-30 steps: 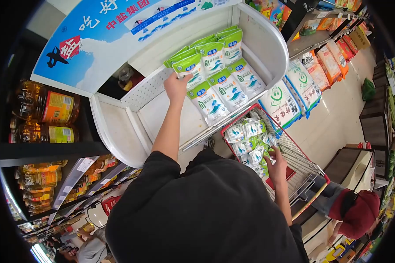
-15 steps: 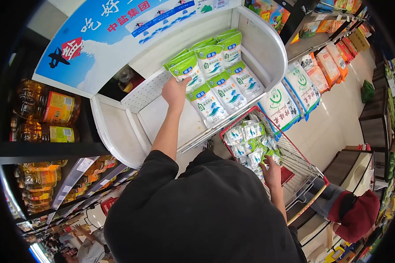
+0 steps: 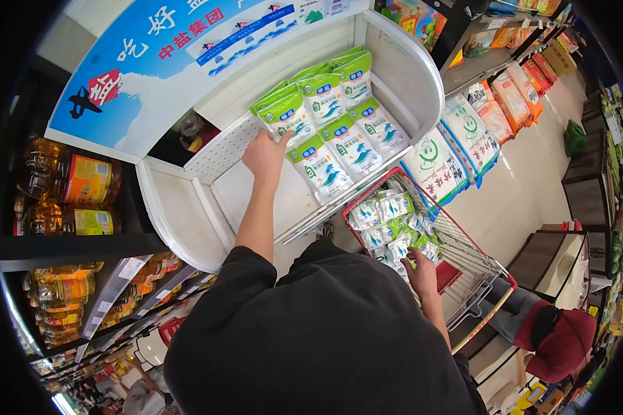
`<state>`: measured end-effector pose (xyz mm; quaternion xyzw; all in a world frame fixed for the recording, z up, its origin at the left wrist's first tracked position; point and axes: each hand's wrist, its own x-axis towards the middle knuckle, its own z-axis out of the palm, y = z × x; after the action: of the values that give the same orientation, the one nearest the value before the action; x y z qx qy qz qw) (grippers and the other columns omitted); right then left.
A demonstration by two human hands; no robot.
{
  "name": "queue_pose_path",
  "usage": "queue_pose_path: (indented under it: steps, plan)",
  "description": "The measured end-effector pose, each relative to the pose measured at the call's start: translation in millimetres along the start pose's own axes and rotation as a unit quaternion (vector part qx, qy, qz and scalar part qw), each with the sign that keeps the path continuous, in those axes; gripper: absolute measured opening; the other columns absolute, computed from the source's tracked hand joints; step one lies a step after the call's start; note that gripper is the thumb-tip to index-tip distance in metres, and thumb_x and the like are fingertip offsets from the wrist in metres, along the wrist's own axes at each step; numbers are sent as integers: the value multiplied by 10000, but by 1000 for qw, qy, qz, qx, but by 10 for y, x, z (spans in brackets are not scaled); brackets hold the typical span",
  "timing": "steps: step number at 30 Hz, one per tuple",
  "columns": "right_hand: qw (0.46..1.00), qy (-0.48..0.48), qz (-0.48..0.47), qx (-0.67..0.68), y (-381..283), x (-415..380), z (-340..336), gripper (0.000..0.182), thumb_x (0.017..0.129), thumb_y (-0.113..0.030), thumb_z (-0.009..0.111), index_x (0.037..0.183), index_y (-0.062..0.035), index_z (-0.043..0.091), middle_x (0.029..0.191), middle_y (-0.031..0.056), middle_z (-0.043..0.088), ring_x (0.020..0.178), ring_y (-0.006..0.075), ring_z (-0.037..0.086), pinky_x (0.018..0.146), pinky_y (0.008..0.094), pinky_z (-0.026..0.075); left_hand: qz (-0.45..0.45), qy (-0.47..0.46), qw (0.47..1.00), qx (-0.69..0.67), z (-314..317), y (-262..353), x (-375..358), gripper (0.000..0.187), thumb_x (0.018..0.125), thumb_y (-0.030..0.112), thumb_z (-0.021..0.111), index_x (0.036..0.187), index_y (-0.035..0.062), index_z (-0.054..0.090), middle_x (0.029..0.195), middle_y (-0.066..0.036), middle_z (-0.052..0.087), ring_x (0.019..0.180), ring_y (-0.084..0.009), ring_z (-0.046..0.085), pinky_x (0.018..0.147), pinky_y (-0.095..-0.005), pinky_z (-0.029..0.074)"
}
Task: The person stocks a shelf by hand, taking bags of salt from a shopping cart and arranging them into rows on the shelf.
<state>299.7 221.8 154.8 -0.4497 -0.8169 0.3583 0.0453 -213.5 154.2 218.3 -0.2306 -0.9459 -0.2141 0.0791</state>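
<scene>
Nearest is the black shirt (image 3: 318, 332) of the person. The right hand (image 3: 423, 270) is over the shopping cart (image 3: 467, 252), fingers slightly curled and apart, at the green-and-white packets piled inside (image 3: 392, 225); whether it touches one cannot be told. The left hand (image 3: 264, 158) is at the lower edge of the leftmost packet (image 3: 286, 114) of the rear group on the white shelf (image 3: 249, 190), thumb and fingers apart; contact is unclear. In front of this group, three similar packets (image 3: 354, 146) lie side by side, near the shelf's front rail.

A blue-and-white sign (image 3: 180, 76) stands behind the shelf. Bottles of yellow oil (image 3: 90, 173) fill the racks on the left. On the right, white sacks (image 3: 436, 162) lie beyond the cart, with orange-edged bags (image 3: 511, 97) farther off. Another person in a dark red top (image 3: 564, 346) is past the cart's handle.
</scene>
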Motion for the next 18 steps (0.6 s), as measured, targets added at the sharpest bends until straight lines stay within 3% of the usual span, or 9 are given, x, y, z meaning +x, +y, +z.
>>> queue_pose_path:
  steps: [3, 5, 6, 8, 9, 12, 13, 18]
  plan:
    - [1000, -5, 6, -9, 89, -11, 33, 385, 947, -243, 795, 1267, -57, 688, 1095, 191, 781, 1043, 378, 748, 898, 475, 576, 8, -13, 1000, 23, 9, 104, -185, 574, 832, 638, 826, 755, 95, 658, 700, -93, 720, 654, -325, 710, 577, -468, 510]
    - [1000, -15, 12, -12, 255, -7, 118, 383, 945, -257, 797, 1261, -72, 686, 1090, 189, 784, 1036, 387, 747, 888, 489, 577, 113, 13, 992, -55, 172, 142, -367, 522, 842, 534, 861, 686, 113, 593, 628, -54, 658, 585, -295, 658, 529, -417, 472]
    - [999, -22, 27, -20, 322, -20, 155, 402, 940, -262, 803, 1278, -83, 679, 1083, 188, 786, 1031, 396, 745, 888, 497, 576, 123, 0, 991, -53, 187, 179, -461, 522, 842, 534, 861, 686, 113, 593, 628, -54, 658, 585, -295, 658, 529, -417, 472]
    - [999, -26, 15, -20, 516, -47, 245, 409, 952, -283, 788, 1292, -89, 669, 1079, 191, 787, 1024, 408, 743, 887, 503, 576, 295, -24, 940, -167, 247, 454, -707, 495, 833, 442, 889, 661, 124, 551, 575, -24, 594, 534, -283, 610, 503, -379, 448]
    - [999, -22, 25, -34, 629, -62, 272, 395, 955, -273, 785, 1274, -71, 667, 1075, 185, 789, 1018, 397, 749, 886, 492, 581, 360, -90, 908, -193, 280, 549, -806, 465, 814, 386, 902, 676, 121, 546, 608, -21, 582, 551, -277, 596, 523, -390, 460]
    - [996, -43, 73, -23, 858, -139, 360, 393, 959, -300, 775, 1253, -61, 668, 1056, 172, 794, 1005, 387, 754, 878, 483, 583, 482, -135, 846, -186, 370, 812, -1085, 426, 800, 359, 905, 716, 113, 568, 672, -26, 593, 618, -260, 616, 560, -395, 480]
    - [995, -43, 90, -25, 995, -154, 408, 399, 959, -306, 776, 1257, -64, 669, 1049, 168, 795, 999, 380, 756, 870, 481, 584, 505, -154, 831, -174, 379, 852, -1144, 400, 796, 325, 904, 757, 91, 582, 749, -50, 598, 693, -259, 631, 597, -395, 495]
    - [982, -55, 176, 32, 1956, -171, 810, 395, 948, -300, 789, 1236, -49, 691, 971, 155, 805, 908, 353, 777, 823, 450, 599, 547, -176, 806, -141, 656, 830, -1322, 347, 790, 240, 919, 790, 75, 613, 758, -67, 552, 693, -275, 598, 594, -404, 475]
